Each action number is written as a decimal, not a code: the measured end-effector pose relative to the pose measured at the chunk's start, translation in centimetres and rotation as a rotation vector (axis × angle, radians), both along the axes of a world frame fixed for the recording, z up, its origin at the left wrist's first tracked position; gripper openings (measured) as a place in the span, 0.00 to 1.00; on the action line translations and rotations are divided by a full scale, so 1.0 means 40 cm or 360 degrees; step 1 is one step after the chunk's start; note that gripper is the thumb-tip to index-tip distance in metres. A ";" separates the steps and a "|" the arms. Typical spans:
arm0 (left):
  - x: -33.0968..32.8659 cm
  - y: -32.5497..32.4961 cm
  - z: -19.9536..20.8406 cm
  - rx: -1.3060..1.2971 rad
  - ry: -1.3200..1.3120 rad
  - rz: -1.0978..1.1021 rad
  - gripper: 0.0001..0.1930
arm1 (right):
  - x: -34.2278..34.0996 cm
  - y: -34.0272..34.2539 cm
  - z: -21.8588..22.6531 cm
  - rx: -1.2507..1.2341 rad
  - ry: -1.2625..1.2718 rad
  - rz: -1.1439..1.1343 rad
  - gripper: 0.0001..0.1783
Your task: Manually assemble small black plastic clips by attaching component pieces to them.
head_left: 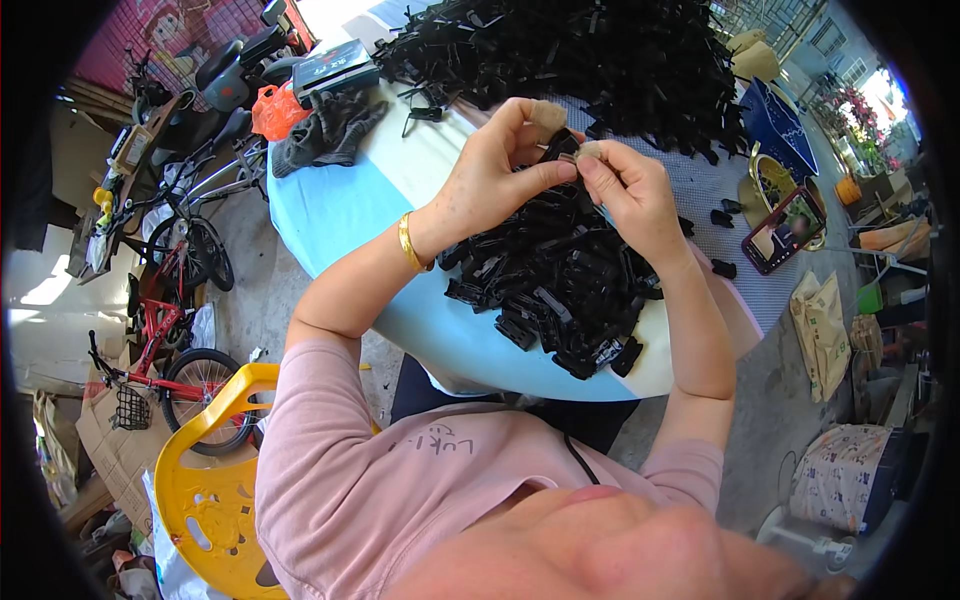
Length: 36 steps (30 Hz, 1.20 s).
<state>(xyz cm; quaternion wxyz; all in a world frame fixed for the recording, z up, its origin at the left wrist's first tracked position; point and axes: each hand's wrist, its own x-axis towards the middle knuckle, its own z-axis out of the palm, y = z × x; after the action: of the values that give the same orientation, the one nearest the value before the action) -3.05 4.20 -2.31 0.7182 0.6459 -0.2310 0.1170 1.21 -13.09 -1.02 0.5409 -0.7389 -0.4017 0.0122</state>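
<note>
Forearms (700, 330) angle inward from widely set elbows (325, 325) across the cloth-covered table (330, 210), bringing left hand (495, 165) and right hand (630, 185) together, thumbs turned toward each other. Both close narrowly on one small black piece (560, 143), pinched between fingertips over the far side of a loose black heap (560, 270), nearer than the larger dark mound (600, 60).

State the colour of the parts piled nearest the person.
The parts are black, clearest in the head view.

There are two hands (490, 175) (635, 195), two black piles (555, 285) (580, 65), one phone (783, 232), one yellow chair (215, 505).
</note>
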 end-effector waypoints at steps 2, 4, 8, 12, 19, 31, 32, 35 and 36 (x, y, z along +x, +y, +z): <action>0.000 0.001 -0.007 0.0011 -0.0041 0.0052 0.16 | -0.004 0.005 0.002 0.0022 -0.0035 -0.0036 0.09; -0.004 0.005 -0.011 0.0183 -0.0099 0.0115 0.15 | -0.010 0.011 0.002 0.0006 -0.0030 -0.0048 0.09; -0.010 -0.002 -0.020 0.0108 -0.0122 0.0199 0.13 | -0.029 0.021 0.007 0.0011 -0.0051 -0.0067 0.09; -0.028 -0.014 -0.012 0.0334 -0.0443 0.0574 0.09 | -0.030 0.018 0.004 0.0017 0.0175 -0.0031 0.10; -0.029 -0.015 0.002 0.0394 -0.0420 0.0502 0.12 | -0.021 0.019 0.004 0.0176 0.0186 0.0115 0.07; -0.002 0.021 0.013 -0.0742 0.0499 -0.0576 0.18 | -0.019 -0.013 0.029 0.0411 -0.1034 -0.0036 0.06; -0.002 0.021 0.013 -0.0475 0.0466 -0.0420 0.17 | -0.016 -0.013 0.028 0.0413 -0.1033 -0.0033 0.06; -0.017 0.005 0.021 0.0016 0.0467 -0.0142 0.18 | -0.014 -0.012 0.026 0.0456 -0.0922 0.0062 0.07; -0.030 0.003 0.036 0.0111 0.0487 -0.0139 0.20 | -0.023 -0.012 0.029 0.0370 -0.0682 -0.0019 0.09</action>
<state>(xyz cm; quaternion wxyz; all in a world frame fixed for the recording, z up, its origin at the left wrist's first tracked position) -4.26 4.32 -0.88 0.7266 0.6700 -0.1508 -0.0222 0.27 -13.56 0.13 0.5247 -0.6598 -0.5016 -0.1944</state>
